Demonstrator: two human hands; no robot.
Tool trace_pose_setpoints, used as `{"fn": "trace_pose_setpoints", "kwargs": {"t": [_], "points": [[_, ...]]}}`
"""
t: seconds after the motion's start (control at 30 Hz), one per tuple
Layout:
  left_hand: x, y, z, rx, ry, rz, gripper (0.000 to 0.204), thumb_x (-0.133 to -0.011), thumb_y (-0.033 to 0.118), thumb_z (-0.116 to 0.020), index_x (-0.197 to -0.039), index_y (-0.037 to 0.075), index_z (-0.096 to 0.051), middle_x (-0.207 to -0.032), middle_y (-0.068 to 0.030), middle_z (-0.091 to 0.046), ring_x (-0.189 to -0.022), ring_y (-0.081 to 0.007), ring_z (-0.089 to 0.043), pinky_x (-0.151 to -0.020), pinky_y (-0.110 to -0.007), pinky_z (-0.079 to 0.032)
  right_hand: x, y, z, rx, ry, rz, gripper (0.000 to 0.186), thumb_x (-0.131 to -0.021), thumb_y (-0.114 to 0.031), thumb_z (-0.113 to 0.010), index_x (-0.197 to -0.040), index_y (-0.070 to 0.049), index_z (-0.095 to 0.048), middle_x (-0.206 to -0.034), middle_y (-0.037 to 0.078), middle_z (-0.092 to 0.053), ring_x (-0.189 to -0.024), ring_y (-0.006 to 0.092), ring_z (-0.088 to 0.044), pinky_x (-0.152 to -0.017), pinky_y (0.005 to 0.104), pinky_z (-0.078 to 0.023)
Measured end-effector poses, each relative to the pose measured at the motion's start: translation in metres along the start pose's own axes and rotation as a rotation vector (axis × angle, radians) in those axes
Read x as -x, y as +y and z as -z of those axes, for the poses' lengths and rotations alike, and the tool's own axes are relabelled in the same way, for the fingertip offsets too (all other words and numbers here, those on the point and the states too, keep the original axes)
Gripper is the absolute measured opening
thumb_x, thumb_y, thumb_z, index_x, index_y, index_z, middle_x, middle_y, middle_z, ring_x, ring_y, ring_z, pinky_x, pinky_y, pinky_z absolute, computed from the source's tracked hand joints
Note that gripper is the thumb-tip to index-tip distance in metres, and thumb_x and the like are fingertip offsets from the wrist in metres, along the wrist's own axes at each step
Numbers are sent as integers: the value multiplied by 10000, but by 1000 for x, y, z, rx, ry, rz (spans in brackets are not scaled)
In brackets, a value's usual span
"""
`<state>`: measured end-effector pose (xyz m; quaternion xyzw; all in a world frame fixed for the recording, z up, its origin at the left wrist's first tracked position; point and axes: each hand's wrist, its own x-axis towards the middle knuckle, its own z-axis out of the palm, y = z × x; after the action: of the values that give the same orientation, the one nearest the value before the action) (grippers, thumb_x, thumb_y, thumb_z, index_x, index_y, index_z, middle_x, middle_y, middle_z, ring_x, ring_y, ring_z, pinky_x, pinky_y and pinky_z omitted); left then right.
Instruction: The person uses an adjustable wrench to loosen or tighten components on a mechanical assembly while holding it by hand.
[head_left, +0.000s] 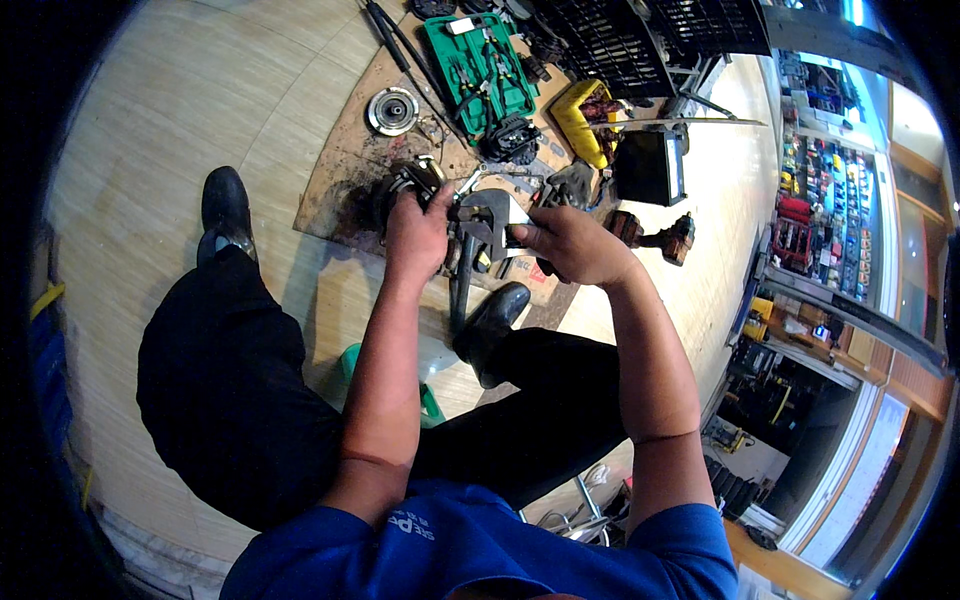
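Observation:
My left hand (418, 235) is closed around a dark, greasy machine part (402, 182), much of it hidden by the fingers. In my right hand (585, 247) is a grey metal tool that looks like a large adjustable wrench (484, 216); its jaws lie around or close against a short stub beside the left hand. Whether the jaws grip that stub I cannot tell. Below them, a long dark grey handle (463, 283) slants down toward my right shoe. A round metal disc part (392, 111) rests on the stained cardboard (335, 165) beyond my left hand.
A green tool case (477, 75) with pliers sits at the far side. Near it are a yellow tray (577, 120), a black box (650, 167), a cordless power tool (672, 238) and dark gloves (570, 186). Black crates (610, 45) stand behind. Shelves of goods (825, 180) line the right.

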<state>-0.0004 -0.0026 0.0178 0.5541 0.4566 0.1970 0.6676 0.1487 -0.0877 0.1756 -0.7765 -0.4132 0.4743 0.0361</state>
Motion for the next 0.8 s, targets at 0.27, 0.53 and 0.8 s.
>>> {"fn": "trace_pose_setpoints", "kwargs": {"t": [0.27, 0.53, 0.8], "points": [[2, 1, 2, -32, -3, 25, 423, -917, 345, -652, -1041, -56, -604, -954, -259, -670, -925, -426, -641, -804, -459, -482, 14, -3, -15, -206, -38, -151, 384, -1012, -381, -517, -940, -12, -594, -642, 8, -545, -518, 88, -511, -470, 259, -417], [0, -11, -5, 24, 14, 20, 458, -910, 383, -652, -1045, -52, -604, -960, -261, -671, -939, -431, -639, -801, -460, -481, 38, -24, -66, -893, 18, -364, 482, -985, -434, -544, -1133, 25, -524, -758, 66, -571, -538, 146, -553, -491, 288, -468], [-5, -16, -4, 74, 3, 104, 494, -893, 399, -672, -1044, -69, -615, -983, -267, -673, -938, -420, -646, -826, -447, -482, 38, -46, -94, -1397, 6, -292, 263, -1013, -268, -511, -1100, -28, -450, -791, 99, -559, -604, 204, -559, -548, 343, -498]]}}
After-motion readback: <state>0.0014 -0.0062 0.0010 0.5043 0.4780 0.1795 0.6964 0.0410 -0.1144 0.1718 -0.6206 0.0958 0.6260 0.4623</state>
